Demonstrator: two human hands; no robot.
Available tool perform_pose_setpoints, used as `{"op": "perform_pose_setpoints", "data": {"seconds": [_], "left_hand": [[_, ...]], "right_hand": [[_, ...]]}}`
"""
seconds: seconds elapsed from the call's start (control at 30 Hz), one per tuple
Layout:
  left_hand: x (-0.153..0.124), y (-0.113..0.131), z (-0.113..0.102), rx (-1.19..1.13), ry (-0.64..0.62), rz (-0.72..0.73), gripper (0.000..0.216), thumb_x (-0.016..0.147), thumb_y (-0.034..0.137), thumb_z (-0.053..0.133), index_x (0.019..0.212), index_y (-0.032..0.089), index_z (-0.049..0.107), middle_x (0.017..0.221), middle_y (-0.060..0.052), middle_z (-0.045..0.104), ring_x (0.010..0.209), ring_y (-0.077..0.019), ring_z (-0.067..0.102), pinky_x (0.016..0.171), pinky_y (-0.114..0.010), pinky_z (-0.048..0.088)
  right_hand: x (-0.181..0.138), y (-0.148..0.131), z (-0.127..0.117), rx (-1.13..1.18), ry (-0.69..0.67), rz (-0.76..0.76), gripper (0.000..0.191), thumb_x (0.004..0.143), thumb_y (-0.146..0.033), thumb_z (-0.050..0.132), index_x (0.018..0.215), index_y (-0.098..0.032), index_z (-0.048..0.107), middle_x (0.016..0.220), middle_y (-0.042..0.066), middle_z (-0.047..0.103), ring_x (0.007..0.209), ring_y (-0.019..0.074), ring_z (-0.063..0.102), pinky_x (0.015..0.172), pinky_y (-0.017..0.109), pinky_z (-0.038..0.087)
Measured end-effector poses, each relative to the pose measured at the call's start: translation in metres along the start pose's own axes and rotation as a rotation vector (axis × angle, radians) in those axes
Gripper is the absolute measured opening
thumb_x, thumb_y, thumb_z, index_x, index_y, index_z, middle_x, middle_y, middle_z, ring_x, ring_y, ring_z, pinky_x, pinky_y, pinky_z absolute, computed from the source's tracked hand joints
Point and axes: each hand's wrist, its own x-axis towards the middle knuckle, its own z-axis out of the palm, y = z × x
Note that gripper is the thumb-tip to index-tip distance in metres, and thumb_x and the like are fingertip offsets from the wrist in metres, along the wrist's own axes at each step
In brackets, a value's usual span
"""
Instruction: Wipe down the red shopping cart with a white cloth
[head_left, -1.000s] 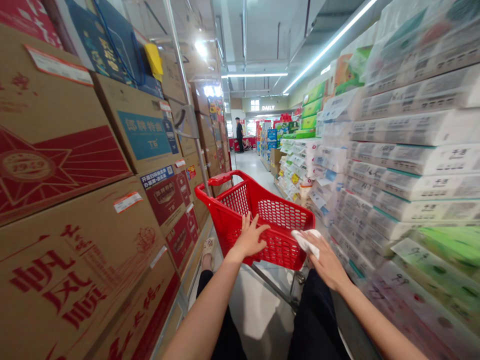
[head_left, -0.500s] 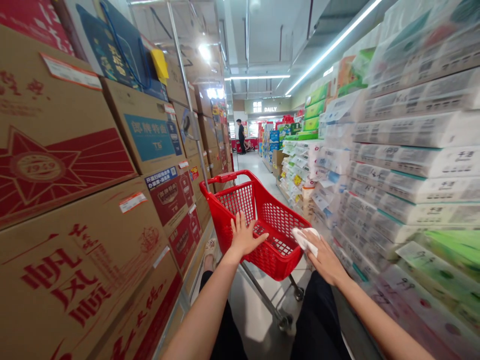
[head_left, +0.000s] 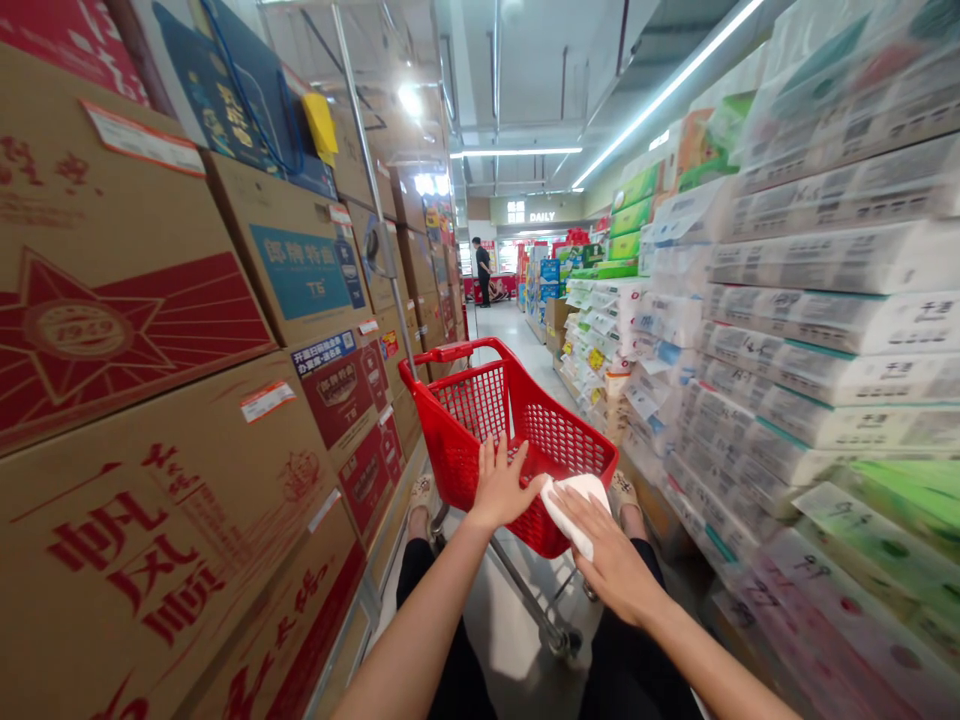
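A red plastic shopping cart [head_left: 555,430] with a perforated basket stands in front of me on a metal frame. My left hand [head_left: 500,487] is open with its fingers spread, at the near side rim of the basket. Whether its palm presses on the rim is hidden. My right hand [head_left: 604,540] holds a folded white cloth [head_left: 581,492] flat against the basket's near end. The cloth covers part of that end's rim, and my fingers lie over the cloth.
Stacked cardboard cartons [head_left: 150,540] line the left side, beside a metal pole [head_left: 367,150]. Packs of tissue paper [head_left: 810,300] are piled along the right. A person [head_left: 482,270] stands far down the aisle floor [head_left: 502,325]. My legs straddle the cart's frame.
My right hand has slid left along the near rim with the cloth, closer to my left hand. My left hand has shifted slightly right. The cart stays in place.
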Motion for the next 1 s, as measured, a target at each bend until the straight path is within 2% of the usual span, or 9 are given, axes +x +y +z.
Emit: {"op": "perform_pose_setpoints", "data": {"seconds": [0.13,0.27,0.33,0.47,0.6,0.7,0.8,0.93,1.0], "left_hand": [[-0.002,0.000,-0.005,-0.032,-0.023,0.007,0.069,0.092,0.063,0.048,0.153,0.037,0.032,0.167,-0.001,0.008,0.152,-0.0372,-0.004,0.123,-0.057,0.005],[-0.002,0.004,-0.005,-0.058,-0.028,0.009,0.064,0.091,0.055,0.053,0.151,0.042,0.036,0.167,0.004,0.007,0.151,-0.0401,-0.006,0.122,-0.060,0.003],[-0.001,0.006,-0.003,-0.065,-0.024,0.008,0.063,0.090,0.053,0.056,0.150,0.043,0.037,0.167,0.006,0.006,0.151,-0.0416,-0.007,0.122,-0.061,0.002],[-0.001,0.006,-0.002,-0.069,-0.022,0.013,0.065,0.089,0.049,0.060,0.149,0.044,0.038,0.167,0.007,0.003,0.150,-0.0422,-0.010,0.121,-0.062,0.001],[-0.002,-0.002,-0.005,-0.081,-0.035,0.032,0.064,0.089,0.046,0.059,0.150,0.044,0.037,0.167,0.007,-0.002,0.150,-0.0407,-0.013,0.121,-0.062,0.000],[-0.003,-0.009,-0.010,-0.083,-0.059,0.048,0.063,0.090,0.044,0.059,0.150,0.044,0.037,0.167,0.008,-0.004,0.150,-0.0395,-0.014,0.121,-0.063,0.000],[-0.004,-0.016,-0.014,-0.082,-0.083,0.069,0.065,0.090,0.036,0.059,0.150,0.045,0.036,0.167,0.009,-0.005,0.151,-0.0375,-0.014,0.120,-0.062,0.000],[-0.005,-0.022,-0.018,-0.092,-0.098,0.082,0.065,0.089,0.036,0.059,0.149,0.046,0.037,0.167,0.008,-0.008,0.151,-0.0373,-0.015,0.120,-0.062,-0.001],[-0.005,-0.023,-0.019,-0.093,-0.100,0.088,0.064,0.089,0.037,0.060,0.149,0.047,0.037,0.167,0.008,-0.010,0.151,-0.0376,-0.014,0.120,-0.062,-0.001]], "right_hand": [[0.001,0.029,-0.008,0.009,0.000,-0.002,0.070,0.096,-0.021,0.037,0.159,-0.031,0.010,0.163,0.001,0.027,0.150,0.0207,0.023,0.124,0.052,0.017],[0.007,0.068,-0.011,-0.028,0.066,0.130,0.060,0.101,-0.029,0.034,0.158,-0.035,0.018,0.158,0.000,0.037,0.148,0.0204,0.030,0.123,0.055,0.018],[0.009,0.078,-0.009,-0.043,0.089,0.188,0.058,0.101,-0.030,0.034,0.157,-0.035,0.020,0.157,0.001,0.040,0.147,0.0216,0.030,0.122,0.057,0.020],[0.006,0.058,0.001,-0.032,0.120,0.176,0.064,0.096,-0.022,0.036,0.157,-0.033,0.021,0.158,0.001,0.037,0.149,0.0226,0.025,0.122,0.057,0.021],[0.001,0.015,0.006,0.025,0.066,0.032,0.074,0.090,-0.016,0.038,0.159,-0.029,0.015,0.162,0.002,0.028,0.150,0.0219,0.022,0.124,0.053,0.018],[0.002,0.007,0.001,0.039,0.017,-0.059,0.076,0.090,-0.016,0.040,0.160,-0.027,0.013,0.162,0.002,0.028,0.150,0.0210,0.024,0.125,0.052,0.015],[0.007,0.030,-0.006,0.010,0.009,-0.080,0.072,0.093,-0.019,0.040,0.159,-0.029,0.015,0.160,0.001,0.033,0.148,0.0197,0.028,0.125,0.052,0.013],[0.012,0.078,-0.010,-0.052,0.069,0.051,0.062,0.098,-0.026,0.037,0.158,-0.033,0.019,0.156,0.001,0.041,0.146,0.0194,0.033,0.124,0.055,0.016],[0.014,0.090,-0.008,-0.074,0.095,0.121,0.060,0.099,-0.029,0.037,0.157,-0.035,0.022,0.156,0.001,0.042,0.146,0.0207,0.034,0.122,0.058,0.019]]}}
